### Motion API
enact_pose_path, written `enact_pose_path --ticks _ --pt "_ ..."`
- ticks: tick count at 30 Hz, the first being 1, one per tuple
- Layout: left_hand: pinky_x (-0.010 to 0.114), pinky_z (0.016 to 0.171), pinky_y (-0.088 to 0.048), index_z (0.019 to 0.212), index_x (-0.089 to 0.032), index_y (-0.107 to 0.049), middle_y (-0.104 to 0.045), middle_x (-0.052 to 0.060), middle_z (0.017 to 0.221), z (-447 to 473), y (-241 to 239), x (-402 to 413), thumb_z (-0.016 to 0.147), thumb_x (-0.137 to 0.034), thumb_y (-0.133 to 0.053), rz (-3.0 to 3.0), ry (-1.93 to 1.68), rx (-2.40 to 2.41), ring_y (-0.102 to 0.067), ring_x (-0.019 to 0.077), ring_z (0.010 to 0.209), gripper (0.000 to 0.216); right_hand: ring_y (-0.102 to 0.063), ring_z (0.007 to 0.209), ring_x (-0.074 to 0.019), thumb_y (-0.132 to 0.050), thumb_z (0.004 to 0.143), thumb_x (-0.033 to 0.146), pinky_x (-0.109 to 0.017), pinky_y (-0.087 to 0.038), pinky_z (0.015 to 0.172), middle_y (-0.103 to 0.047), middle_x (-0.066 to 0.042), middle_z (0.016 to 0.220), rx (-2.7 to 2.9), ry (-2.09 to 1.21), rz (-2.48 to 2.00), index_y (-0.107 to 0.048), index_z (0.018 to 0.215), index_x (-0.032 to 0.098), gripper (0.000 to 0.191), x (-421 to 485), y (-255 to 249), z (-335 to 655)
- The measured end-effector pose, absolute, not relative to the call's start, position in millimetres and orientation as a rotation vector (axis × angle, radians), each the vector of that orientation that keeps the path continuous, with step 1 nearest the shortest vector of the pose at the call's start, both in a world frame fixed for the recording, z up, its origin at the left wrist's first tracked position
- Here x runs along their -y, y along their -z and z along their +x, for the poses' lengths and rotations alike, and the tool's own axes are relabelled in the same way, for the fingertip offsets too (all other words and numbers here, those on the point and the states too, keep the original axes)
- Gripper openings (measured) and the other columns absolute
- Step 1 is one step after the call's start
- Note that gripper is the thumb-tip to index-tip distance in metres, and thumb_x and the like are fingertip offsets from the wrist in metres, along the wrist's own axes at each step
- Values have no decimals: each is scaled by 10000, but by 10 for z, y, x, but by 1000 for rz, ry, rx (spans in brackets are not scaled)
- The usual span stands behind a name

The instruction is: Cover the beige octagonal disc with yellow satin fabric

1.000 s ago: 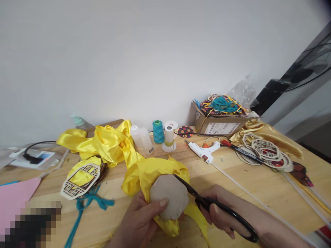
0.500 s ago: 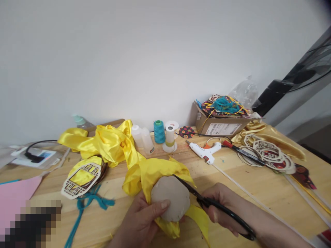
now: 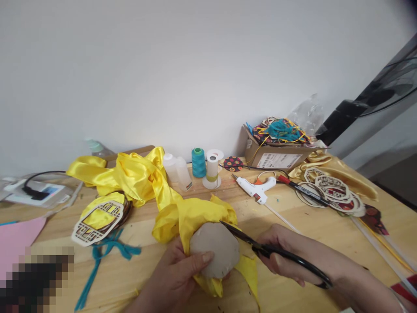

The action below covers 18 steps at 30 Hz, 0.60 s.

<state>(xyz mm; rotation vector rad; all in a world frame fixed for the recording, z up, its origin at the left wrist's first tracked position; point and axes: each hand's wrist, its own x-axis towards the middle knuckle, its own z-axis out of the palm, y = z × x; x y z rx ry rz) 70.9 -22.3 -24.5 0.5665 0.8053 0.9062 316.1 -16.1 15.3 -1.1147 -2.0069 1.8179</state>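
Note:
My left hand [image 3: 185, 265] pinches a round grey disc [image 3: 216, 248] against yellow satin fabric [image 3: 202, 213], thumb on top of the disc. The fabric sticks out around the disc's edge, and a strip hangs down at its right. Black-handled scissors [image 3: 280, 256] are held in my right hand [image 3: 276, 252]. Their blades lie along the upper right edge of the disc, over the yellow fabric; the blades look nearly closed. Behind the disc, the fabric runs back to a crumpled yellow heap [image 3: 137, 174].
Left are cut wooden lattice pieces [image 3: 81, 232] and teal cord [image 3: 117, 250]. At the back stand plastic bottles [image 3: 184, 176], a teal thread spool [image 3: 198, 163] and a white spool [image 3: 213, 169]. A glue gun [image 3: 257, 189], marker [image 3: 308, 193] and filled cardboard box [image 3: 280, 156] are to the right.
The scissors and my right hand have shifted slightly right, and the blades lie a little farther along the disc's edge. The view has moved slightly. My left hand keeps its hold.

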Motion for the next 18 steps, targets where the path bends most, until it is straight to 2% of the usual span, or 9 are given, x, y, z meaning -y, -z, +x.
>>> enact_pose_path --ticks 8,18 --pt "328 576 -551 883 -133 -705 -745 99 754 731 169 250 627 -172 -760 577 -875 -836 -692 248 648 264 -211 462 -43 -488 825 541 -170 -126 367 -262 67 554 2035 -1886 -1189 -380 622 176 432 112 -222 3251" --pt "310 674 -537 899 -163 -718 -753 82 810 688 232 245 643 -181 -755 650 -808 -794 -693 224 723 259 -234 491 -52 -582 793 439 -159 -180 384 -270 70 544 2114 -1822 -1276 -389 580 168 395 85 -296 3325"
